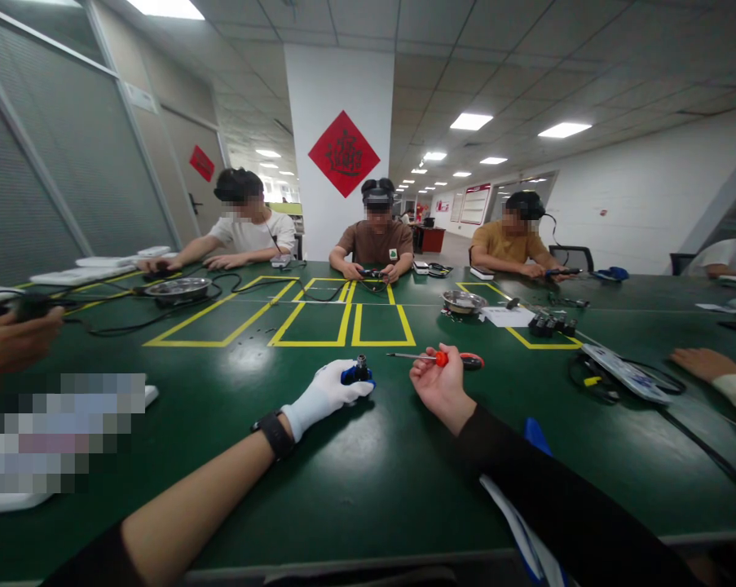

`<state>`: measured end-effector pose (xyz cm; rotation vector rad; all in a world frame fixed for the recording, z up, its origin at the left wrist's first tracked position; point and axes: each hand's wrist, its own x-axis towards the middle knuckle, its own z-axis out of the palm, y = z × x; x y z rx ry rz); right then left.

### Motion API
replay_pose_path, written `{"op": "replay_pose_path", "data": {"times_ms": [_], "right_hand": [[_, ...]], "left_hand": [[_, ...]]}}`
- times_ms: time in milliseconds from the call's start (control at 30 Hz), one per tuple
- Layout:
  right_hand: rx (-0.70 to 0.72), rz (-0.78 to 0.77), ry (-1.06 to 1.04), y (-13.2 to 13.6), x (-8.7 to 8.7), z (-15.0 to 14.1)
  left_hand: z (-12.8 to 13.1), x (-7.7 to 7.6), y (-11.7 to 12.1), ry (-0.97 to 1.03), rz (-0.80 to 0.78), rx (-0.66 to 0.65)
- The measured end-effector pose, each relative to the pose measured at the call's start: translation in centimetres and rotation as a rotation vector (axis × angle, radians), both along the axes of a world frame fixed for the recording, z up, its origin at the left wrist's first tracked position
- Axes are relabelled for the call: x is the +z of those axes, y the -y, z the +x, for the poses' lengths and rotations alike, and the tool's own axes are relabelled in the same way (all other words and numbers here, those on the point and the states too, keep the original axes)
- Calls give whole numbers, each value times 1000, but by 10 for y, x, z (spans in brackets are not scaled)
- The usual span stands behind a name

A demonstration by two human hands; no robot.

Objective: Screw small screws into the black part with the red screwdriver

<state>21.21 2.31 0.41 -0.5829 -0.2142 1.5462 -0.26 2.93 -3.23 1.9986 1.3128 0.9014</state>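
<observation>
- Holding seen: blk part (361, 369) gripped upright by gloved L hand (338, 386), fingers closed.
- Screwdriver (473, 361) held by bare R hand (436, 385), fingers curled round it, tip twd L hand.
- Metal bowl (464, 309) set farther back on grn table (368, 497).

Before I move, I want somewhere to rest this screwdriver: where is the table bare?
The green table looks bare between your forearms, and left of your gloved left hand, nearer than the yellow tape. It is crowded beyond your right hand, around the metal bowl, paper and black parts, and farther right by the power strip.
</observation>
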Motion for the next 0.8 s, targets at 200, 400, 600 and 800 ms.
{"op": "replay_pose_path", "data": {"times_ms": [200,400,600,800], "right_hand": [[31,10,-1,-1,-1,0],[40,61,22,-1,-1,-1],[56,46,7,-1,0,-3],[86,17,-9,-5,-4,-3]], "left_hand": [[-1,5,3,65,50,-13],[-3,12,0,424,62,90],[-59,24,-14,40,147,393],[-158,42,-46,-706,207,645]]}}
